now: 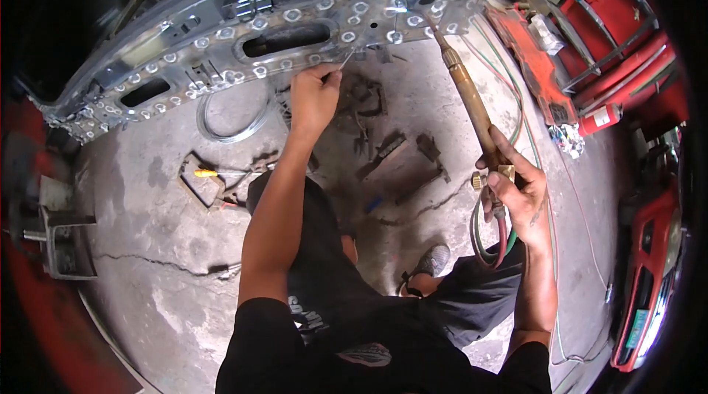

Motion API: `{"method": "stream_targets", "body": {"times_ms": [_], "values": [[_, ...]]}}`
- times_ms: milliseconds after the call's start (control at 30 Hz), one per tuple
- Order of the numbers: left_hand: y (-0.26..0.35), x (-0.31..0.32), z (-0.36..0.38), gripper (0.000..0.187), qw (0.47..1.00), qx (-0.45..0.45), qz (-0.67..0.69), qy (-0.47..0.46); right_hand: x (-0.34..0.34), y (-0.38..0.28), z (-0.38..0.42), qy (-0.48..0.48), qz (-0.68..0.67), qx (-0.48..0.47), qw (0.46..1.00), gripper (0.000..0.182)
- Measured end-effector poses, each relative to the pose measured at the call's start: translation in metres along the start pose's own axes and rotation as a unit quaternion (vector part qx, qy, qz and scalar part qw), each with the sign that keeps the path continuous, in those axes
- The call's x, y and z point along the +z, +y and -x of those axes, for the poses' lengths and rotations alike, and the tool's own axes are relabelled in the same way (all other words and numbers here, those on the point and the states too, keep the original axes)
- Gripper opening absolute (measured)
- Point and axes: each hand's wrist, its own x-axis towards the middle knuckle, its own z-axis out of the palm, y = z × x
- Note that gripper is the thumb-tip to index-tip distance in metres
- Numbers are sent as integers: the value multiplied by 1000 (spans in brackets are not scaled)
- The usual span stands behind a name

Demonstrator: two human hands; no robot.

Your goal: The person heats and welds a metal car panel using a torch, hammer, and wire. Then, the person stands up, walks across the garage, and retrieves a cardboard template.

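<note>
My right hand [522,191] is wrapped round the valve end of a brass gas welding torch [466,95]. The torch points up and away, its narrow tip near the lower right edge of a bare metal car body panel [221,47]. Red and green hoses [504,246] curve from the torch's rear below my hand. My left hand [317,91] is closed in a pinch on a thin metal rod [346,60], whose end reaches the panel's lower edge. Round bright spots dot the panel in rows, around its oval openings. I cannot make out a flame at the tip.
On the concrete floor lie a coil of wire [234,128], a yellow-handled screwdriver [206,173] and several dark metal pieces [402,165]. More hoses [527,136] run down the right side. A red cylinder [599,120], red racks and a car bumper [649,276] stand at right.
</note>
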Motion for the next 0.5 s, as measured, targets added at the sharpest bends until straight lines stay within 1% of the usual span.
{"method": "stream_targets", "body": {"times_ms": [200,267,400,500], "values": [[2,8,3,18,999,-19,-26,-22,9,-6,-19,1,16,-16,1000,58],[3,11,3,18,999,-18,-27,-18,14,-9,-25,3,46,-15,999,59],[5,15,0,17,999,-2,-33,-5,16,-9,-38,-1,53,-35,998,58],[3,18,-3,17,999,1,-43,10,16,-10,-45,0,47,-33,998,58]]}}
